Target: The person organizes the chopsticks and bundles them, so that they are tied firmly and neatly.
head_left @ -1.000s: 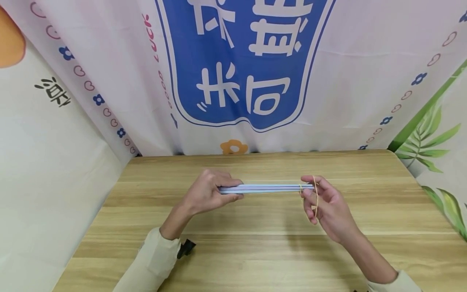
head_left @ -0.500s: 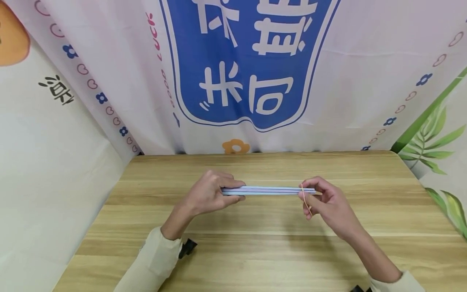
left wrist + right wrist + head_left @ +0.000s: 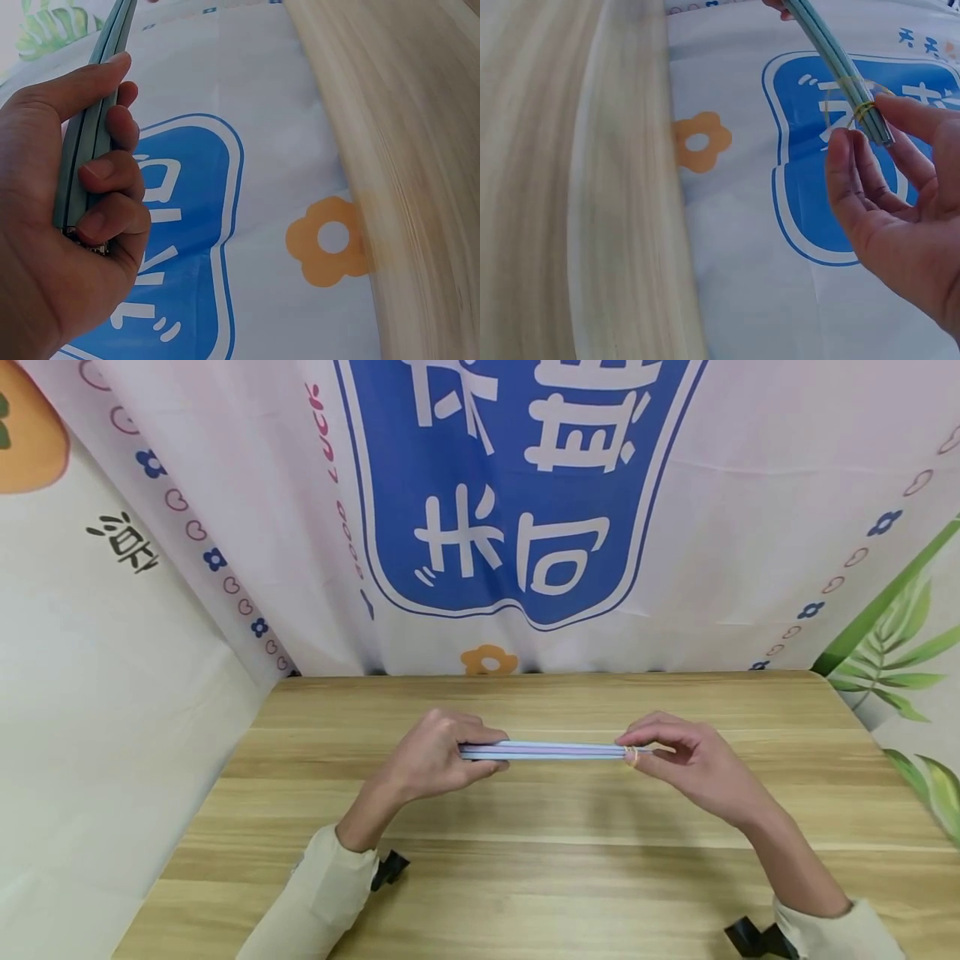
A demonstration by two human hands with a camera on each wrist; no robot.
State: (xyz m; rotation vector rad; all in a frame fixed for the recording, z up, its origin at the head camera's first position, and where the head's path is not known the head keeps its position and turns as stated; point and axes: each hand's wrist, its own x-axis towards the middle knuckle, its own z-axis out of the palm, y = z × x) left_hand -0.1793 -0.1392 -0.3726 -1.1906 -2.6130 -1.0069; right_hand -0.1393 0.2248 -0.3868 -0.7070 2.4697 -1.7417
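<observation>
In the head view, a bundle of light blue and lilac chopsticks (image 3: 558,750) is held level above the table. My left hand (image 3: 431,756) grips its left end; the left wrist view shows the fingers curled round the chopsticks (image 3: 90,146), with a patterned tip near the palm. At the other end, my right hand (image 3: 697,768) works a yellow rubber band (image 3: 865,109) with thumb and fingertips. Part of the band wraps the bundle, and a thin loop stands out from it in the right wrist view, beside the fingertips (image 3: 840,139).
A wood-grain table (image 3: 525,877) lies under both hands. White printed cloth (image 3: 712,543) with a blue panel hangs behind its far edge. Black wrist mounts (image 3: 390,868) show by the sleeves.
The rubber band, earlier a loop stretched across the right fingers, has come over the bundle's end and lies close around it. The right fingers have drawn together there; the left hand keeps its grip.
</observation>
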